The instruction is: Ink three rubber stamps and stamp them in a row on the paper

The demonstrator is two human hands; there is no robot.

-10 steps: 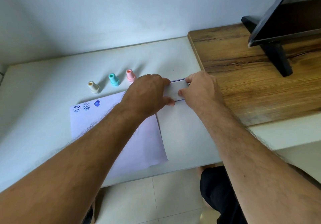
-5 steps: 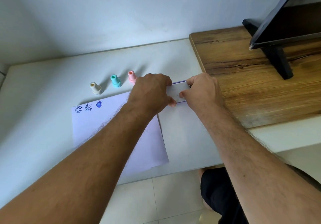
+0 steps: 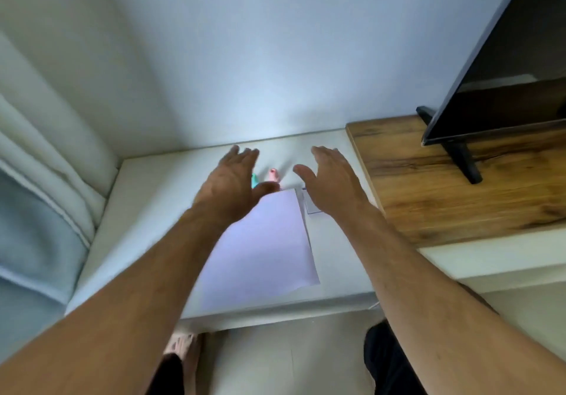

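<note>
A white sheet of paper (image 3: 263,247) lies on the white table (image 3: 147,207). My left hand (image 3: 229,186) hovers open above the paper's far left part, fingers spread, and hides the stamped marks. Past it a pink stamp (image 3: 273,174) stands upright, and a sliver of the teal stamp (image 3: 254,179) shows at the hand's edge. The third stamp is hidden. My right hand (image 3: 332,180) is raised and open over the flat ink pad case (image 3: 310,206), of which only a corner shows beside the paper. Neither hand holds anything.
A wooden shelf top (image 3: 459,180) adjoins the table on the right, bearing a dark screen (image 3: 505,67) on a black stand. A pale curtain (image 3: 39,180) hangs at the left. The wall is close behind. The person's knees and a foot show below the table edge.
Both hands have let go of the ink pad case and lifted off the table, fingers spread. The camera has tilted up and shifted, showing more wall and the curtain.
</note>
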